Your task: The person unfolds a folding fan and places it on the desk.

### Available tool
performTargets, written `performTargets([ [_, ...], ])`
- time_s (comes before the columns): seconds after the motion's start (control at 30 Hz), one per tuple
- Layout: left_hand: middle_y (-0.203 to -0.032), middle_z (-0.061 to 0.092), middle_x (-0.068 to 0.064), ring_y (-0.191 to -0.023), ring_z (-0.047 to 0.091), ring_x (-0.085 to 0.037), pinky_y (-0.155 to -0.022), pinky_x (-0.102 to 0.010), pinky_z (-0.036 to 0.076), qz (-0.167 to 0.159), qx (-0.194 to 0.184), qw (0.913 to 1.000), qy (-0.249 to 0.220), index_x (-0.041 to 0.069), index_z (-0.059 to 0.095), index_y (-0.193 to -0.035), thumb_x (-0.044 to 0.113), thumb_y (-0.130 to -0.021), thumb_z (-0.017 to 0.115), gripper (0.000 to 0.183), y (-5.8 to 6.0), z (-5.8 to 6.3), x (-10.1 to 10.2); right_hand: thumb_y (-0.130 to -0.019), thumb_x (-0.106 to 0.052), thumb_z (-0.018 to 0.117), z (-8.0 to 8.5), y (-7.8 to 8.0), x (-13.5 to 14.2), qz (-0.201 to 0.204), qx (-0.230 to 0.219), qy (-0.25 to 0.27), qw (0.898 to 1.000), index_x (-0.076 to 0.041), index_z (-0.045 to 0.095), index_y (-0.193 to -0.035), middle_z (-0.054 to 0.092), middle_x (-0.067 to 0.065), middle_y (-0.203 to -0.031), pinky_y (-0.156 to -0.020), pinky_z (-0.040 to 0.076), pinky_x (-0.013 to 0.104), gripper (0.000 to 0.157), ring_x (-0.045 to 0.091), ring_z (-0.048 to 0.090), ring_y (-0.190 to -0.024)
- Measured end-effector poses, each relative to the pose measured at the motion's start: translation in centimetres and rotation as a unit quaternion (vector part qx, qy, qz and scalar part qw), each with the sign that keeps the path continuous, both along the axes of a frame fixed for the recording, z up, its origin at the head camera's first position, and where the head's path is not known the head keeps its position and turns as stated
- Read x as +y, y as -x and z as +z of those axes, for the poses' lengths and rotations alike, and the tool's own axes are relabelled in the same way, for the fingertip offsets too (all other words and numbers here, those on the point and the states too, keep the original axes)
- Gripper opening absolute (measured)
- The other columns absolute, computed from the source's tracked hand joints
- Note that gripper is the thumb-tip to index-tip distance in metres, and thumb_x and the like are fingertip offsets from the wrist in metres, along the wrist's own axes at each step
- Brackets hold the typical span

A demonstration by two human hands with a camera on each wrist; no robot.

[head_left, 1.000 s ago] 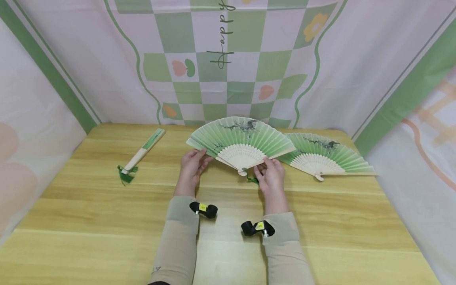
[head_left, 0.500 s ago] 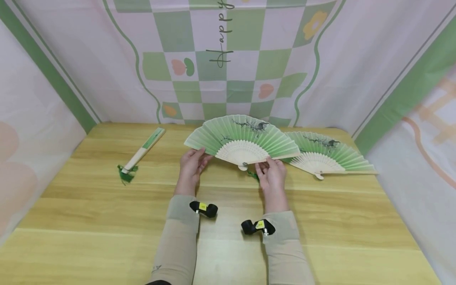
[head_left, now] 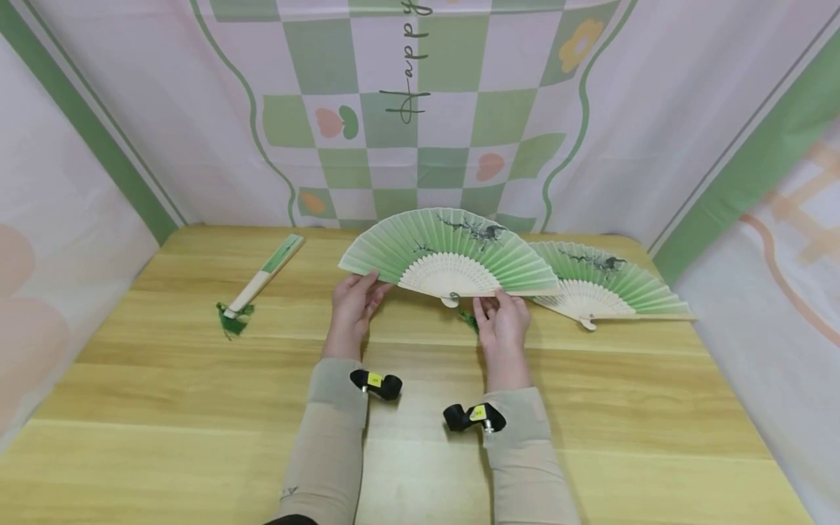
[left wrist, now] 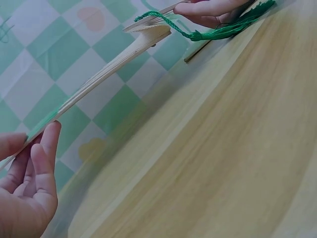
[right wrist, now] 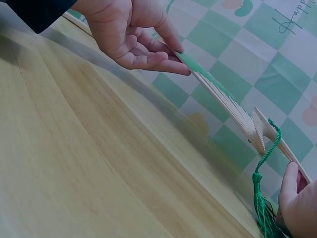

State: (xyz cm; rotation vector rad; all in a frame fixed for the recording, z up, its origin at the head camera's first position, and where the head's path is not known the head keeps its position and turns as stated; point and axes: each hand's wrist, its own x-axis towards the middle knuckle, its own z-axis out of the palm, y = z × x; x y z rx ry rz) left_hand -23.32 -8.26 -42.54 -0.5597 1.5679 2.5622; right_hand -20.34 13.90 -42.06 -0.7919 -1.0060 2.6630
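A spread green folding fan (head_left: 453, 248) with a pale slatted base and a dark bird-and-branch print is held up between both hands, over the table. My left hand (head_left: 354, 306) pinches its left end stick, thumb above and fingers below, as the left wrist view also shows. On the other side, my right hand (head_left: 504, 317) pinches the right end stick, a little out from the pivot. From the pivot hangs a green tassel (right wrist: 262, 203). In the right wrist view the slats (right wrist: 228, 104) lie edge-on between the two hands.
A second spread green fan (head_left: 610, 292) lies on the right of the wooden table (head_left: 420, 467), partly overlapped by the held one. To the left lies a folded fan (head_left: 265, 277) with its green tassel. A checkered curtain (head_left: 387, 168) hangs behind.
The held fan has opened a little wider, its right end and my right hand shifting right. Its top edge has risen slightly, while my left hand stays nearly in place.
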Motion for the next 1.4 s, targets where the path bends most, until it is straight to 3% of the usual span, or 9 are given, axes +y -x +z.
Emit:
performTargets([
  [0.53,-0.086,0.071,-0.001,-0.074,0.071,-0.01,-0.074,-0.018,0.057,0.012,0.012,0.9997,-0.02,0.002,0.063,-0.114,0.011,-0.097,0.064,0.019,0.0,0.1,0.3,-0.103,-0.008,0.048,0.3,-0.1,0.6,-0.02,-0.01,-0.01,1.0,-0.009,0.04,-0.094,0.049,0.007,-0.104,-0.093,0.053,0.024,0.012,0.016,0.052,-0.094],
  [0.73,-0.092,0.07,0.0,-0.079,0.071,-0.009,-0.082,-0.02,0.057,-0.015,0.014,0.9998,-0.003,0.001,0.059,-0.124,0.011,-0.098,0.062,0.028,-0.1,0.1,-0.2,-0.103,-0.007,0.048,0.2,-0.1,1.7,-0.015,-0.013,-0.011,1.0,-0.008,0.04,-0.093,0.048,0.006,-0.103,-0.09,0.053,0.023,0.013,0.016,0.051,-0.094],
  [0.93,-0.092,0.071,-0.001,-0.081,0.072,-0.009,-0.077,-0.017,0.058,-0.046,0.012,0.9988,0.014,0.0,0.057,-0.128,0.011,-0.097,0.063,0.033,-0.1,0.1,-1.0,-0.103,-0.011,0.051,0.4,-0.5,3.1,0.045,-0.035,-0.065,0.996,-0.01,0.045,-0.098,0.053,0.001,-0.097,-0.099,0.051,0.026,0.008,0.012,0.056,-0.086],
  [1.17,-0.091,0.071,-0.002,-0.083,0.073,-0.01,-0.074,-0.017,0.058,-0.079,0.013,0.996,0.039,-0.001,0.057,-0.126,0.008,-0.096,0.064,0.031,0.4,0.4,-1.9,-0.104,-0.019,0.051,0.8,-0.8,4.3,0.135,-0.061,-0.179,0.973,-0.014,0.048,-0.11,0.064,-0.005,-0.09,-0.093,0.054,0.023,0.009,0.009,0.068,-0.087],
  [1.4,-0.096,0.07,-0.001,-0.086,0.074,-0.011,-0.083,-0.019,0.058,-0.113,0.006,0.9921,0.054,0.001,0.053,-0.133,0.006,-0.098,0.061,0.036,0.2,0.3,-3.7,-0.104,-0.017,0.051,1.0,-1.3,4.2,0.183,-0.044,-0.198,0.962,-0.013,0.046,-0.1,0.061,-0.004,-0.093,-0.085,0.053,0.021,0.008,0.008,0.069,-0.084],
])
